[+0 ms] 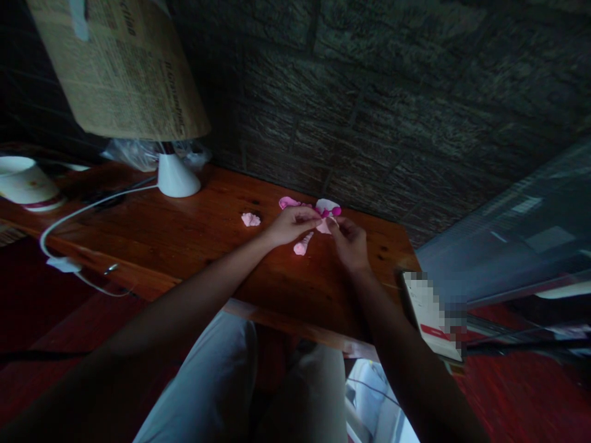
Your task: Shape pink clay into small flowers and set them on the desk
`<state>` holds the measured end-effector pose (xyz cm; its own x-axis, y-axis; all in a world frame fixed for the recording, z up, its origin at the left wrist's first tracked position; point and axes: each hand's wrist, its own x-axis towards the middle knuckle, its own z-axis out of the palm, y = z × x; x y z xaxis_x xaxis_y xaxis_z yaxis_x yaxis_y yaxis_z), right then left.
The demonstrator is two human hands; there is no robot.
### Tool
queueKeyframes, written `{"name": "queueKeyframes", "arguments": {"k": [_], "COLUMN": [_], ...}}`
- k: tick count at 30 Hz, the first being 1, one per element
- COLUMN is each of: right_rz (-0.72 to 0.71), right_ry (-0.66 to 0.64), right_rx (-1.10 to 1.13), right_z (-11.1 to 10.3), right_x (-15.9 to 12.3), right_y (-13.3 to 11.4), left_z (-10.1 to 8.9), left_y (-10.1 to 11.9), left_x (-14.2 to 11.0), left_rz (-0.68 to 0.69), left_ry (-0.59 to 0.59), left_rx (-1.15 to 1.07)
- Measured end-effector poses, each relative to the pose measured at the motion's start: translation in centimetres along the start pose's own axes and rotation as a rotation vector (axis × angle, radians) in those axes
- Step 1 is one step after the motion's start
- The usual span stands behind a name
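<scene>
1. In the head view, a wooden table [203,231] is seen from above, set against a dark wall [295,98] of rough blocks.
2. The left hand [295,223] is held low over the table, with thumb and fingers bent together toward the right hand. A small pink piece [324,226] is seen between the two hands; whether it is pinched by the left fingers cannot be told.
3. The right hand [351,240] is curled, its thumb and forefinger brought close at the other side of that piece. Whether they are closed on it cannot be told either.
4. Just beyond the fingertips, a pale disc [327,203] is seen, with a magenta bit [337,211] at its lower edge. A pink disc [287,202] is seen behind the left hand, partly covered by it.
5. A tapered stub [301,246] is laid on the table between the wrists, on the near side of the fingers. A crumpled lump [250,219] is left lying apart, beyond the left forearm.
6. At the left, a paper-shaded lamp [133,80], its white cord [69,216] and a cup [28,181] are seen. By the right forearm, a box [422,301] is partly blurred out.
</scene>
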<state>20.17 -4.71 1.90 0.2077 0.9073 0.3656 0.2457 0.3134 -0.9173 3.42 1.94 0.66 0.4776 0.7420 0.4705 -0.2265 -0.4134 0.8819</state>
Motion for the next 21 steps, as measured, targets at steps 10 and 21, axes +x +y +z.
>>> {"name": "queueKeyframes", "arguments": {"k": [10, 21], "right_rz": [-0.001, 0.059], "right_ry": [-0.087, -0.100], "right_rx": [0.011, 0.100], "right_z": [-0.31, -0.42], "right_x": [0.19, 0.05], "right_y": [0.62, 0.01], "left_z": [-0.19, -0.53], "left_y": [-0.10, -0.33], "left_x": [-0.07, 0.07], "left_rz": [0.019, 0.006], "left_ry": [0.003, -0.020], "left_rx": [-0.013, -0.004]}}
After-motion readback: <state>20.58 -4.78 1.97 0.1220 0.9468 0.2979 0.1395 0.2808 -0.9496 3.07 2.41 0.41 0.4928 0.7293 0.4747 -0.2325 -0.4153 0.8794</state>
